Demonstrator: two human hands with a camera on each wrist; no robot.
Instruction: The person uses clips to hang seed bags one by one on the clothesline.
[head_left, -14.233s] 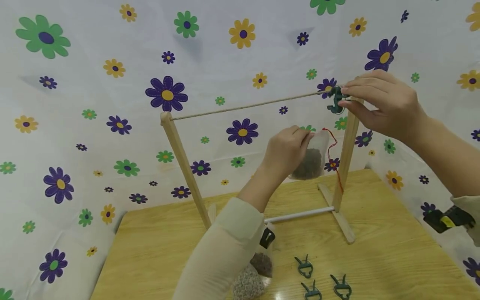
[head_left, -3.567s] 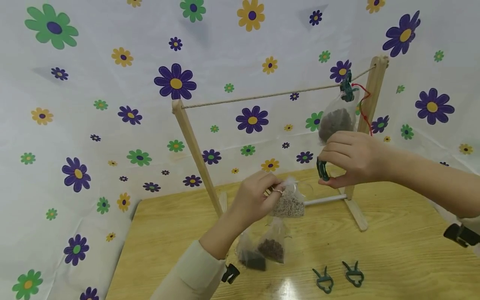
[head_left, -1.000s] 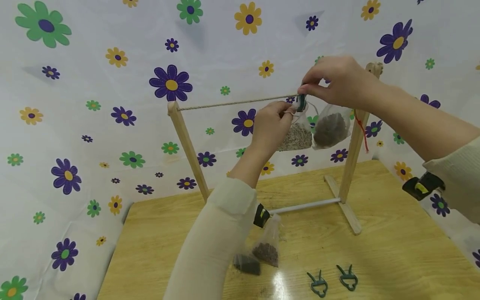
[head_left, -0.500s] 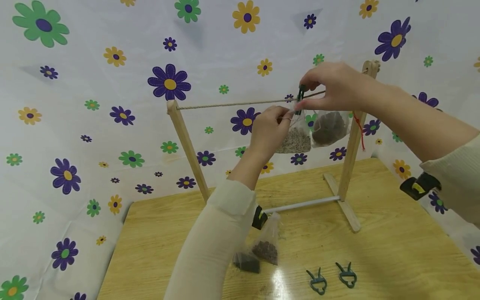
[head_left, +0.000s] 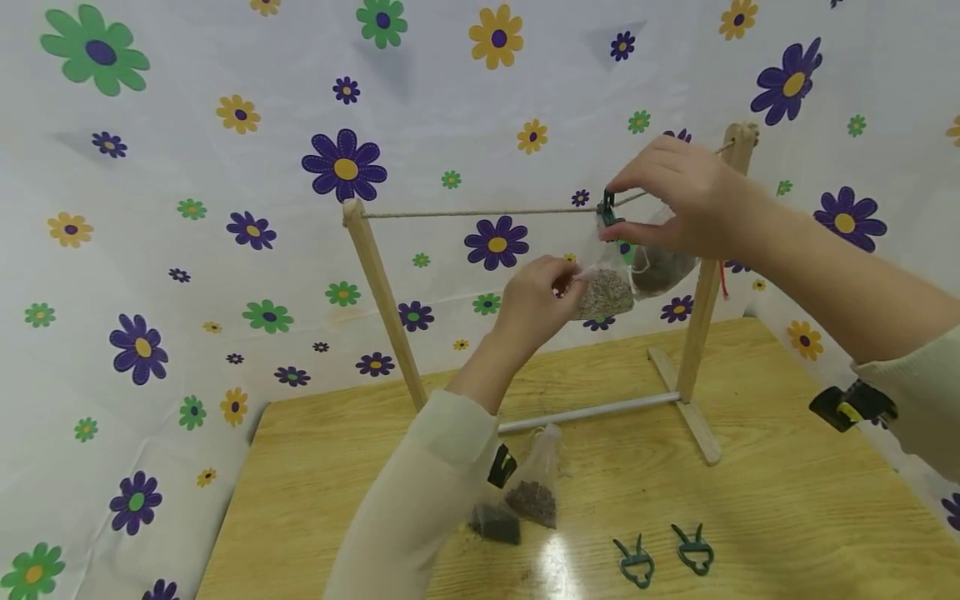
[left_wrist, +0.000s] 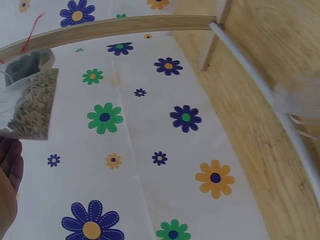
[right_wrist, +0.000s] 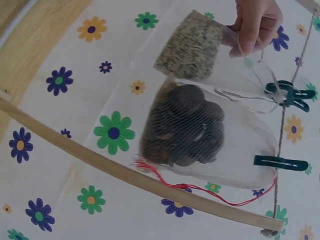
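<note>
My left hand (head_left: 542, 293) pinches the side of a sheer mesh drawstring bag (head_left: 606, 293) of pale dried flakes, seen close in the right wrist view. A green plastic spring clip (right_wrist: 289, 95) grips the rope (head_left: 480, 213) at that bag's neck. In the head view, my right hand (head_left: 693, 200) has thumb and fingers either side of this clip. None of its fingers show on the clip's handles in the right wrist view. Beside it hangs a second mesh bag (right_wrist: 185, 125) of dark round pieces, with a red cord, under another green clip (right_wrist: 281, 162).
The rope spans a wooden frame between its left post (head_left: 386, 308) and right post (head_left: 703, 325). A white rod (head_left: 592, 412) crosses below. On the table (head_left: 315, 475) lie two mesh bags, one brown-filled (head_left: 534, 500), one dark-filled (head_left: 497, 525), and two green clips (head_left: 636, 563).
Over the last second, my left hand has moved down from the bag's neck to its side. My right hand's fingers have spread apart around the clip, which stays on the rope.
</note>
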